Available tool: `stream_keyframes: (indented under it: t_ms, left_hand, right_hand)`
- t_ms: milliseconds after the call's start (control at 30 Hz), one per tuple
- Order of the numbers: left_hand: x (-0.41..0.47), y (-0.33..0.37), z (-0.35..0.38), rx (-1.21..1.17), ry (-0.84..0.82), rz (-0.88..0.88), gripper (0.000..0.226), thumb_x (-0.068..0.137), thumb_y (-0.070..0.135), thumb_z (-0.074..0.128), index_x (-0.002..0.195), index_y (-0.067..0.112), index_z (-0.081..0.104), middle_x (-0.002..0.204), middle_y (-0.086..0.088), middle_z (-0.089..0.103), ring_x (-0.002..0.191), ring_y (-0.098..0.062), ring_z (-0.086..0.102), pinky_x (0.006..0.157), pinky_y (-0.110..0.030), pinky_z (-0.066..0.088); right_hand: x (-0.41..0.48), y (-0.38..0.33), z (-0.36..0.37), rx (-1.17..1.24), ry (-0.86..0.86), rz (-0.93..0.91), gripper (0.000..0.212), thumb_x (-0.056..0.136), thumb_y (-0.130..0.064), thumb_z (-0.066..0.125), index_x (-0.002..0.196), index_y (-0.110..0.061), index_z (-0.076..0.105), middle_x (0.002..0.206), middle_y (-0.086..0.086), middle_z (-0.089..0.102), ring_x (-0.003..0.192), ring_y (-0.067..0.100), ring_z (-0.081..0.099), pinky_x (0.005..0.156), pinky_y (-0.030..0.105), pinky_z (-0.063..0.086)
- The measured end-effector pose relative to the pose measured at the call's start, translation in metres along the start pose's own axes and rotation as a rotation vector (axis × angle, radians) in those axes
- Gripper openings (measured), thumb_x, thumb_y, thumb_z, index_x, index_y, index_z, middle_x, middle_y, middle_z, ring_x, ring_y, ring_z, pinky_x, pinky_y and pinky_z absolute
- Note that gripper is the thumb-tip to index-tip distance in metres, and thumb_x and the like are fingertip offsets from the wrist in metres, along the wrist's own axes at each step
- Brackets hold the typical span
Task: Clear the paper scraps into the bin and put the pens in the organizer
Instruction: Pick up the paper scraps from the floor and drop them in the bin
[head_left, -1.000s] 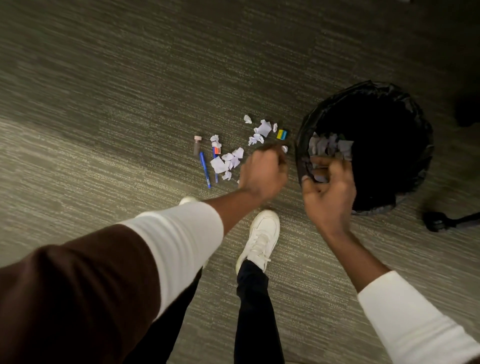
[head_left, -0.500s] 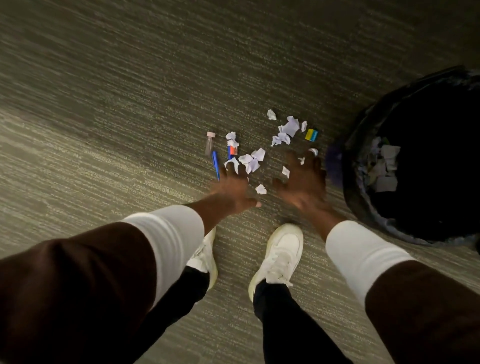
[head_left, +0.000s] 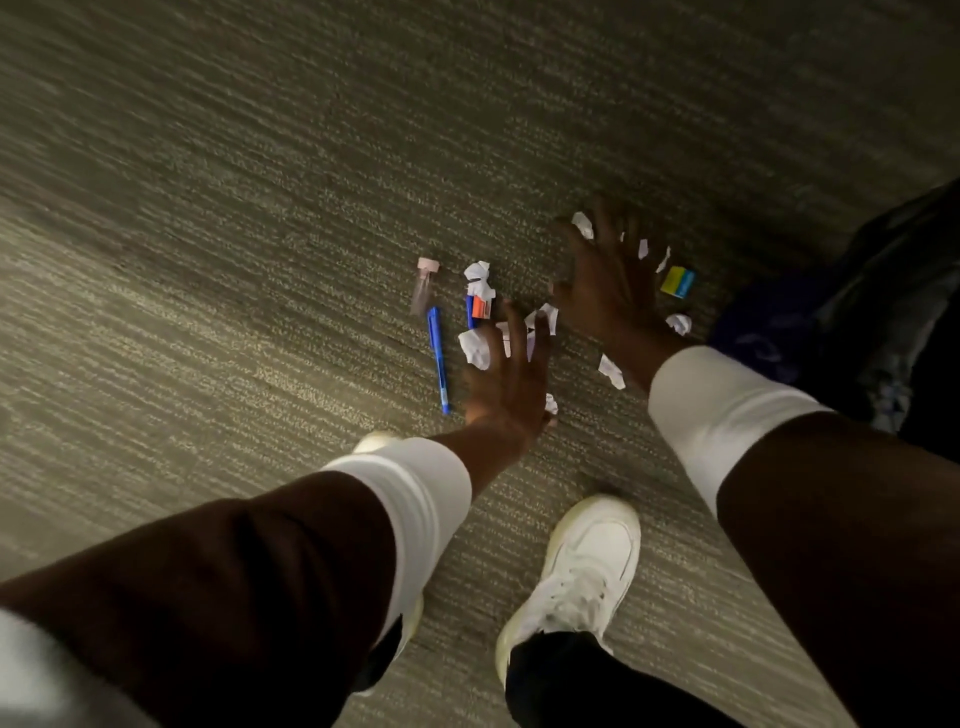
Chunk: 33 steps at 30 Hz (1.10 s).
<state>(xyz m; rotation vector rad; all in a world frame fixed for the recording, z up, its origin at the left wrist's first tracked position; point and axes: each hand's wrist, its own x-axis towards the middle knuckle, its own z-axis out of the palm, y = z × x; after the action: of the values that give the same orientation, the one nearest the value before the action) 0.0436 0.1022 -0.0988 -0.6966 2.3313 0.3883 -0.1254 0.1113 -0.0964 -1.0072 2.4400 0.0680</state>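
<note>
- Paper scraps (head_left: 475, 349): white crumpled pieces lie loose on the carpet floor (head_left: 260, 208) at centre frame, spread from just right of the blue pen to the yellow-and-blue block. More pieces sit at the upper edge of the cluster, and one lies low between the two forearms.
- Blue pen (head_left: 438, 358): lies flat on the floor, left of the scraps, running roughly top to bottom. A second pen with an orange label (head_left: 481, 307) lies partly under scraps just to its right. A clear tube with a pink cap (head_left: 425, 283) lies above the blue pen.
- Yellow-and-blue block (head_left: 678, 281): small, at centre right, what it is cannot be told.
- Bin (head_left: 883, 291): dark, lined, cut off at the right edge; its contents are not visible here.
- Organizer: not in view.
- Progress, as judged: many scraps are uncollected and no pen is stowed; most of the task appears left.
- Left hand (head_left: 511, 379): reaches down over the scraps at centre, fingers extended and spread, holding nothing visible.
- Right hand (head_left: 605, 291): reaches over the upper-right scraps, fingers splayed wide, palm down; nothing is seen gripped.
- White shoe (head_left: 576, 577): planted lower centre.
</note>
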Motion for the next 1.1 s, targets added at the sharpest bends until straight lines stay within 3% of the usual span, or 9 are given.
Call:
stream_keyframes:
  t_ms: [200, 300, 433, 533, 633, 733, 833, 933, 1100]
  left_hand:
    - [-0.001, -0.004, 0.013, 0.08, 0.118, 0.184, 0.058, 0.105, 0.014, 0.04, 0.161, 0.006, 0.028, 0.169, -0.028, 0.02, 0.149, -0.051, 0.032, 0.1, -0.063, 0.053]
    - [-0.003, -0.008, 0.013, 0.079, 0.115, 0.249, 0.05, 0.103, 0.008, 0.03, 0.153, 0.005, 0.038, 0.164, -0.029, 0.028, 0.145, -0.048, 0.039, 0.097, -0.061, 0.056]
    - [-0.003, -0.012, 0.006, 0.069, 0.098, 0.301, 0.059, 0.097, 0.011, 0.014, 0.15, 0.005, 0.041, 0.158, -0.028, 0.031, 0.14, -0.047, 0.041, 0.093, -0.059, 0.058]
    - [-0.003, -0.014, 0.002, 0.036, 0.065, 0.301, 0.047, 0.104, 0.008, 0.025, 0.147, 0.007, 0.043, 0.157, -0.026, 0.029, 0.142, -0.046, 0.037, 0.093, -0.058, 0.057]
    - [-0.008, -0.014, -0.001, -0.016, 0.063, 0.28, 0.042, 0.103, 0.003, 0.036, 0.144, 0.008, 0.045, 0.148, -0.024, 0.035, 0.136, -0.044, 0.041, 0.094, -0.058, 0.058]
    - [-0.016, -0.016, -0.002, -0.032, 0.061, 0.327, 0.051, 0.092, -0.004, 0.036, 0.141, 0.005, 0.046, 0.144, -0.025, 0.038, 0.132, -0.045, 0.043, 0.09, -0.056, 0.059]
    - [-0.021, -0.02, -0.007, -0.05, 0.057, 0.341, 0.053, 0.09, -0.009, 0.042, 0.142, 0.003, 0.046, 0.147, -0.027, 0.037, 0.135, -0.045, 0.041, 0.093, -0.055, 0.058]
    - [-0.025, -0.023, -0.015, -0.052, 0.062, 0.351, 0.054, 0.091, -0.012, 0.049, 0.143, 0.003, 0.045, 0.147, -0.025, 0.037, 0.135, -0.043, 0.041, 0.097, -0.052, 0.057]
    - [-0.03, -0.031, -0.03, -0.072, 0.073, 0.362, 0.052, 0.089, -0.011, 0.051, 0.139, 0.002, 0.048, 0.146, -0.024, 0.038, 0.132, -0.04, 0.042, 0.095, -0.049, 0.056]
  right_hand:
    - [0.001, 0.007, 0.013, -0.161, -0.084, -0.008, 0.087, 0.097, -0.027, 0.067, 0.165, -0.032, 0.014, 0.175, 0.003, -0.003, 0.157, 0.051, 0.005, 0.118, 0.076, 0.02]
    - [-0.014, 0.02, 0.025, -0.208, -0.081, 0.066, 0.078, 0.105, -0.028, 0.053, 0.167, -0.022, 0.006, 0.175, 0.005, -0.006, 0.156, 0.053, 0.004, 0.117, 0.08, 0.011]
    - [-0.036, 0.031, 0.036, -0.157, -0.124, 0.173, 0.069, 0.109, -0.037, 0.042, 0.167, -0.022, 0.009, 0.175, 0.009, -0.008, 0.154, 0.06, 0.001, 0.116, 0.08, 0.014]
    - [-0.058, 0.036, 0.044, -0.036, -0.085, 0.197, 0.068, 0.108, -0.048, 0.039, 0.166, -0.025, 0.012, 0.175, 0.012, -0.007, 0.155, 0.058, -0.003, 0.116, 0.077, 0.02]
    - [-0.078, 0.038, 0.051, -0.01, -0.088, 0.188, 0.087, 0.098, -0.063, 0.051, 0.165, -0.024, 0.012, 0.173, 0.019, -0.004, 0.157, 0.052, 0.0, 0.114, 0.076, 0.027]
    - [-0.093, 0.034, 0.058, -0.066, -0.136, 0.157, 0.096, 0.094, -0.056, 0.063, 0.165, -0.023, 0.007, 0.172, 0.022, -0.004, 0.155, 0.054, 0.006, 0.109, 0.073, 0.037]
    - [-0.102, 0.029, 0.058, -0.129, -0.144, 0.148, 0.084, 0.099, -0.034, 0.065, 0.164, -0.022, 0.013, 0.171, 0.022, 0.006, 0.152, 0.052, 0.019, 0.102, 0.066, 0.048]
    - [-0.108, 0.024, 0.056, -0.213, -0.142, 0.108, 0.063, 0.103, -0.012, 0.048, 0.161, -0.018, 0.024, 0.169, 0.02, 0.017, 0.146, 0.046, 0.034, 0.095, 0.054, 0.055]
    - [-0.116, 0.027, 0.054, -0.254, -0.133, -0.009, 0.042, 0.104, -0.012, 0.044, 0.144, -0.015, 0.054, 0.147, 0.014, 0.047, 0.128, 0.034, 0.052, 0.087, 0.038, 0.057]
